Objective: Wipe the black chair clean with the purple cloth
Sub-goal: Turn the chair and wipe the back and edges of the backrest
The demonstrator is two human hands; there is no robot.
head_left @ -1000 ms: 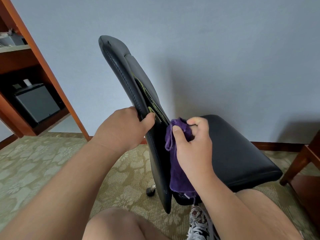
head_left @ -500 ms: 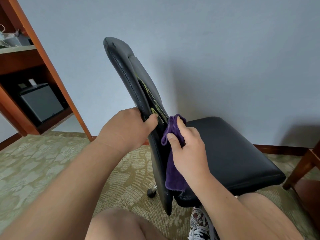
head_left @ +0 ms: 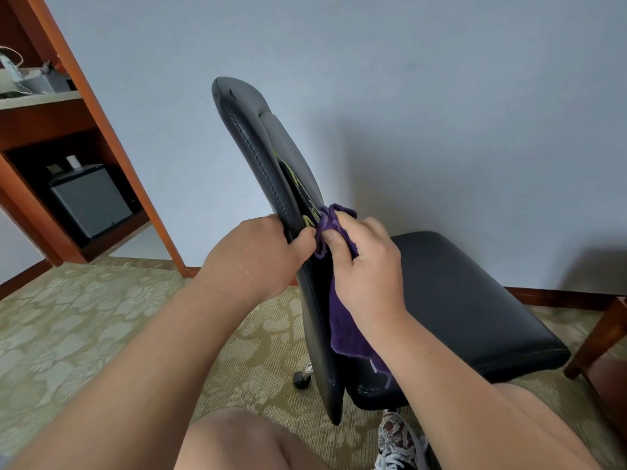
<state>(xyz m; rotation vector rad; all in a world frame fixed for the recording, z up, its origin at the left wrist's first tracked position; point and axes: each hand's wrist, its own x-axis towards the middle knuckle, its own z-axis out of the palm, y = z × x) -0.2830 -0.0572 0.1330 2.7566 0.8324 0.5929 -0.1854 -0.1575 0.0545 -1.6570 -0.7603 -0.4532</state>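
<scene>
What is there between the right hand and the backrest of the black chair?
The purple cloth: the right hand holds it against the backrest's front face, its lower part hanging down. The head view shows this.

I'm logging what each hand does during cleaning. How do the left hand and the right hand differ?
The left hand grips the bare edge of the backrest; the right hand holds the purple cloth. The left hand sits on the backrest's outer side, the right hand on its seat-facing side, pressing the cloth there. Both are at the same height on the black chair, nearly touching.
</scene>
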